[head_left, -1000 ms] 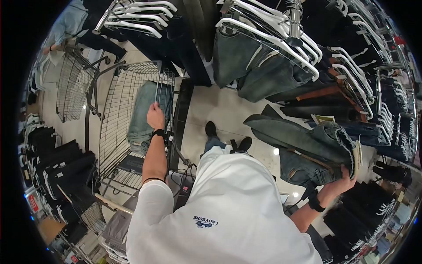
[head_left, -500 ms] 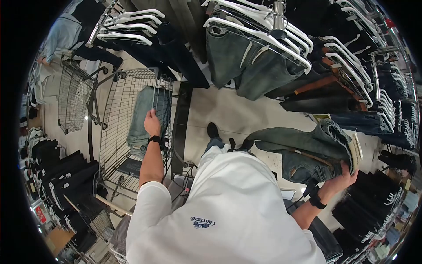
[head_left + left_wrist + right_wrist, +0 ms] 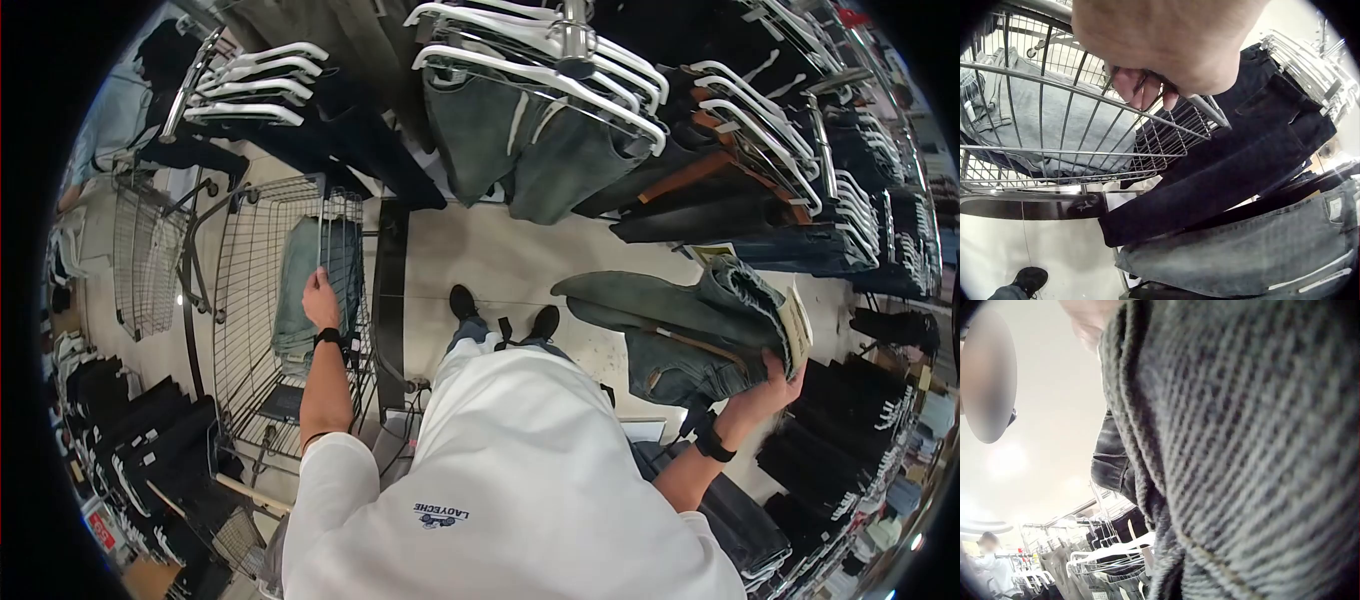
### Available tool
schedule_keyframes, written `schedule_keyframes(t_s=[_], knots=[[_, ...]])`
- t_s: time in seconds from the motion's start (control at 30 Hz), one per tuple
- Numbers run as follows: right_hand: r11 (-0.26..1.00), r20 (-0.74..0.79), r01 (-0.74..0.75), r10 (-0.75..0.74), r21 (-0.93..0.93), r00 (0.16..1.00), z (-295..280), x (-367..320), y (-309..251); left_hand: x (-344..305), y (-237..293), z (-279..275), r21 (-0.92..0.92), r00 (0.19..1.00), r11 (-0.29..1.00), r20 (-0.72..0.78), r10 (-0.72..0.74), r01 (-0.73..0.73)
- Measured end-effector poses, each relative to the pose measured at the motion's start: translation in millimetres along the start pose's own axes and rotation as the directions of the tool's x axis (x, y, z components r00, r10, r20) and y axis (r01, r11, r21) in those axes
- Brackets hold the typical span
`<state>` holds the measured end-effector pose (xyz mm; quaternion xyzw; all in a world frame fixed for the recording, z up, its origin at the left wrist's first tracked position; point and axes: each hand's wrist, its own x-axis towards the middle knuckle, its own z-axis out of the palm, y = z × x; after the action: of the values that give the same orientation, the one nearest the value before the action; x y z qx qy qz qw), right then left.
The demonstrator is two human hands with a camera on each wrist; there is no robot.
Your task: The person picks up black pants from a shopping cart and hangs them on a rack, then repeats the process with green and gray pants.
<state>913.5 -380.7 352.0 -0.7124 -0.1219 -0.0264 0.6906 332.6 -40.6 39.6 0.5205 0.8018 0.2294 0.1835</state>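
Observation:
My left hand (image 3: 321,300) is curled round the top rim of a wire shopping cart (image 3: 240,240). In the left wrist view the fingers (image 3: 1144,90) wrap that rail. Folded light blue jeans (image 3: 297,290) lie inside the cart, below the hand. At the right, my right hand (image 3: 770,390) grips dark grey-green jeans (image 3: 660,305) by the waist end, the legs stretching left above the floor, with a pale tag (image 3: 797,328) at the waistband. Close denim (image 3: 1241,425) fills much of the right wrist view, hiding most of that hand.
Racks of jeans on white hangers (image 3: 540,75) run along the far side. Dark folded trousers (image 3: 150,430) hang at the lower left, more (image 3: 830,440) at the lower right. A second cart (image 3: 145,255) and a person stand at the left. My shoes (image 3: 463,301) are on the tiled floor.
Racks and cart have shifted leftward in the head view as the view moved. Both hands keep their holds, and the held jeans sit slightly further left in view.

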Motion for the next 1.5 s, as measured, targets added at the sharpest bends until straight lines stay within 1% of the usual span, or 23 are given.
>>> schedule_keyframes(t_s=[0.1,0.2,0.27,0.3,0.33,0.37,0.43,0.47,0.53,0.57,0.6,0.63,0.7,0.77,0.8,0.9,0.93,1.07,1.2,1.3,1.33,1.4,1.5], knots=[[0.999,0.009,0.037,-0.037,-0.012,0.999,2,-2,-3,2,-1,-2,0.012,0.999,1.0,0.033,0.015,-0.015],[0.99,-0.012,-0.108,0.109,0.094,0.994,-1,0,-3,7,-6,-2,0.008,0.999,1.0,0.05,0.005,-0.006],[0.913,0.019,-0.324,0.33,0.248,0.944,-6,8,0,-2,5,0,0.056,0.984,0.998,-0.177,0.026,-0.016],[0.825,0.061,-0.452,0.46,0.34,0.886,-6,13,0,4,-3,6,0.023,0.931,0.986,-0.326,0.163,-0.164],[0.757,0.115,-0.526,0.526,0.388,0.843,-4,15,-4,-6,25,0,-0.028,0.848,0.93,-0.421,0.323,-0.368],[0.677,0.179,-0.598,0.585,0.429,0.791,1,18,-8,-28,77,-14,-0.138,0.832,0.872,-0.397,0.386,-0.47],[0.592,0.273,-0.664,0.617,0.457,0.738,6,19,-9,-65,151,-24,-0.519,0.847,0.695,-0.117,0.519,-0.498],[0.56,0.31,-0.695,0.632,0.45,0.71,15,17,-13,-90,196,-35,-0.577,0.796,0.676,0.072,0.602,-0.458],[0.565,0.41,-0.714,0.585,0.413,0.7,31,9,-16,-148,280,-54,-0.67,0.594,0.665,0.4,0.698,-0.33],[0.601,0.471,-0.699,0.522,0.387,0.711,39,3,-17,-174,308,-54,-0.762,0.426,0.616,0.5,0.754,-0.198],[0.704,0.453,-0.622,0.457,0.342,0.766,47,-4,-20,-197,339,-62,-0.775,0.182,0.61,0.584,0.791,-0.164],[0.79,0.499,-0.575,0.419,0.21,0.758,50,-7,-21,-218,363,-64,-0.776,-0.123,0.625,0.614,0.779,0.081],[0.928,0.544,-0.373,0.308,0.01,0.781,65,-22,-28,-272,399,-67,-0.674,-0.117,0.543,0.569,0.814,0.501],[0.987,0.687,0.0,0.11,-0.158,0.719,72,-35,-40,-294,422,-56,-0.478,-0.161,0.608,0.687,0.708,0.634],[0.987,0.715,-0.064,0.149,-0.145,0.683,72,-41,-39,-299,434,-55,-0.449,-0.097,0.61,0.749,0.656,0.653],[0.97,0.731,0.04,0.154,-0.24,0.665,63,-44,-46,-306,447,-52,-0.571,0.096,0.498,0.714,0.693,0.653],[0.969,0.763,0.034,0.17,-0.244,0.623,58,-41,-43,-309,451,-62,-0.578,0.138,0.505,0.734,0.665,0.641],[0.989,0.82,-0.03,0.138,-0.146,0.556,40,-44,-35,-317,448,-66,-0.587,0.107,0.55,0.735,0.67,0.594],[0.986,0.788,-0.148,0.032,0.075,0.614,42,-48,-21,-325,453,-67,-0.606,0.229,0.477,0.739,0.634,0.636],[0.957,0.702,-0.204,0.002,0.205,0.712,44,-52,-20,-327,458,-78,-0.718,0.332,0.362,0.629,0.703,0.595],[0.962,0.682,-0.136,-0.064,0.235,0.729,45,-53,-24,-326,455,-76,-0.776,0.397,0.326,0.576,0.714,0.54],[0.945,0.705,-0.191,-0.056,0.266,0.707,47,-51,-27,-325,453,-77,-0.846,0.441,0.368,0.52,0.732,0.385],[0.848,0.673,-0.445,0.151,0.288,0.724,54,-60,-43,-326,447,-76,-0.875,0.445,0.415,0.485,0.753,0.251]])
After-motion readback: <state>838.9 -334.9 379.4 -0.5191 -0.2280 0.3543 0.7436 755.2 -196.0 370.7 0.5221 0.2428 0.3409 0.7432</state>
